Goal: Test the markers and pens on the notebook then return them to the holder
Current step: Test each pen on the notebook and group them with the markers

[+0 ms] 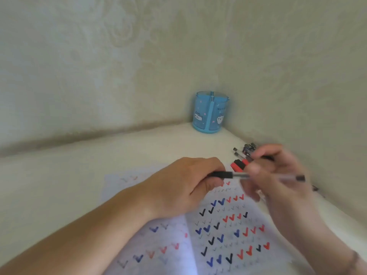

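An open notebook (228,241) lies in front of me, covered in red, blue and black check marks. My left hand (184,185) is closed around a black pen cap (221,174). My right hand (278,175), blurred, grips a clear pen (286,177) whose front end meets the cap, so the pen spans both hands above the page. A blue holder (211,113) with cat pictures stands in the far corner of the table and looks empty. A pile of pens and a red marker (241,163) lies behind my right hand.
The white table (99,165) meets pale patterned walls at the back and on the right. A dark pen end (315,188) lies near the right wall.
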`<state>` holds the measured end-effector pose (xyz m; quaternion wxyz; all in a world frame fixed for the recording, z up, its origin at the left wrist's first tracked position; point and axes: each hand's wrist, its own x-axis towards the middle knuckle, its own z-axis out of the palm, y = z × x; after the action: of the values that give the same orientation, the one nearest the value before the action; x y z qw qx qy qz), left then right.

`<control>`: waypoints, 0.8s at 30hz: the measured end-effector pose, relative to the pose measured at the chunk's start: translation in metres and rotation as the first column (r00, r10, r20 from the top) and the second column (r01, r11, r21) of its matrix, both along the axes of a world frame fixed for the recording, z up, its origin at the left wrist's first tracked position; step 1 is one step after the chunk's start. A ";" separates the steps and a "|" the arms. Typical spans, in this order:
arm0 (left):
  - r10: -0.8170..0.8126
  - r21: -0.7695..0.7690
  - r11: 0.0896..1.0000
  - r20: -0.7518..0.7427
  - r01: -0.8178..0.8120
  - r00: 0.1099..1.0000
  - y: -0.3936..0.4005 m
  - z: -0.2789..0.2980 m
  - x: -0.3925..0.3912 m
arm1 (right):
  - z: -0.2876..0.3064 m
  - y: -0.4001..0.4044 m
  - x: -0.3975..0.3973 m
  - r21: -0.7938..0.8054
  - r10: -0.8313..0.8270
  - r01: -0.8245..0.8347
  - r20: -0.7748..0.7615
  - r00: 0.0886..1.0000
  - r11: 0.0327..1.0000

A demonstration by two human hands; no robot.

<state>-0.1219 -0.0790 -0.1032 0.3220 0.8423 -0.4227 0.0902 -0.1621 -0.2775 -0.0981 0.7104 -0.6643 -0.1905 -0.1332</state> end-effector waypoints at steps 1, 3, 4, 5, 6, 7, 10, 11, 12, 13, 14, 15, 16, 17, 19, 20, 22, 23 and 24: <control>-0.033 0.013 0.999 -0.014 0.034 0.999 -0.002 -0.001 -0.002 | -0.005 0.002 -0.002 -0.079 0.048 -0.050 -0.028 0.998 0.996; -0.101 0.040 0.994 -0.060 0.104 0.993 -0.004 -0.001 -0.004 | -0.008 0.004 -0.004 -0.167 0.082 -0.091 -0.059 0.995 0.982; -0.127 0.040 0.991 -0.100 0.131 0.987 -0.004 -0.001 -0.004 | -0.009 0.004 -0.004 -0.168 0.100 -0.109 -0.065 0.993 0.980; -0.148 0.033 0.987 -0.144 0.155 0.978 -0.003 0.000 -0.004 | -0.009 0.002 -0.004 -0.162 0.130 -0.140 -0.070 0.989 0.977; -0.167 0.027 0.984 -0.182 0.174 0.969 -0.002 0.000 -0.004 | -0.008 0.001 -0.004 -0.166 0.160 -0.171 -0.075 0.984 0.971; -0.181 0.025 0.981 -0.213 0.191 0.960 -0.001 0.000 -0.003 | -0.008 -0.001 -0.005 -0.182 0.181 -0.192 -0.075 0.981 0.964; -0.211 0.033 0.974 -0.239 0.225 0.948 0.000 -0.002 -0.002 | -0.009 -0.004 -0.006 -0.244 0.200 -0.209 -0.060 0.978 0.947; -0.218 0.028 0.973 -0.234 0.231 0.947 0.000 -0.002 -0.002 | -0.009 -0.004 -0.007 -0.256 0.193 -0.200 -0.052 0.980 0.946; -0.225 0.014 0.972 -0.226 0.234 0.948 0.000 -0.002 -0.003 | -0.009 -0.004 -0.007 -0.259 0.182 -0.187 -0.046 0.982 0.948; -0.228 -0.004 0.973 -0.221 0.233 0.948 0.000 -0.001 -0.003 | -0.008 -0.005 -0.007 -0.241 0.176 -0.181 -0.042 0.984 0.954; -0.223 -0.020 0.974 -0.221 0.224 0.950 0.001 -0.001 -0.003 | -0.005 -0.005 -0.008 -0.216 0.172 -0.176 -0.036 0.984 0.960; -0.207 -0.027 0.978 -0.231 0.206 0.951 0.002 -0.001 -0.002 | -0.001 -0.007 -0.008 -0.189 0.176 -0.180 -0.035 0.984 0.965; -0.187 -0.029 0.982 -0.249 0.185 0.950 0.003 -0.001 -0.001 | 0.003 -0.009 -0.009 -0.168 0.181 -0.187 -0.048 0.982 0.968; -0.168 -0.026 0.986 -0.266 0.168 0.949 0.005 -0.001 0.001 | 0.008 -0.012 -0.010 -0.160 0.192 -0.203 -0.079 0.978 0.966; -0.128 -0.016 0.992 -0.281 0.128 0.951 0.008 -0.005 0.005 | 0.014 -0.020 -0.017 -0.197 0.201 -0.229 -0.154 0.967 0.953; -0.096 -0.005 0.995 -0.279 0.099 0.956 0.008 -0.006 0.006 | 0.013 -0.023 -0.022 -0.240 0.194 -0.234 -0.181 0.964 0.942; -0.045 0.040 0.998 -0.249 0.057 0.968 0.007 -0.008 0.008 | 0.005 -0.027 -0.035 -0.299 0.119 -0.188 -0.235 0.965 0.936; -0.031 0.063 0.997 -0.230 0.046 0.973 0.006 -0.009 0.009 | 0.000 -0.028 -0.041 -0.300 0.071 -0.152 -0.262 0.962 0.942; -0.017 0.077 0.996 -0.221 0.035 0.975 0.006 -0.009 0.010 | -0.006 -0.030 -0.047 -0.289 0.032 -0.117 -0.282 0.959 0.950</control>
<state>-0.1118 -0.0733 -0.1122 0.3338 0.8539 -0.3986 -0.0251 -0.2091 -0.3074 -0.1046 0.6243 -0.7695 -0.1336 0.0178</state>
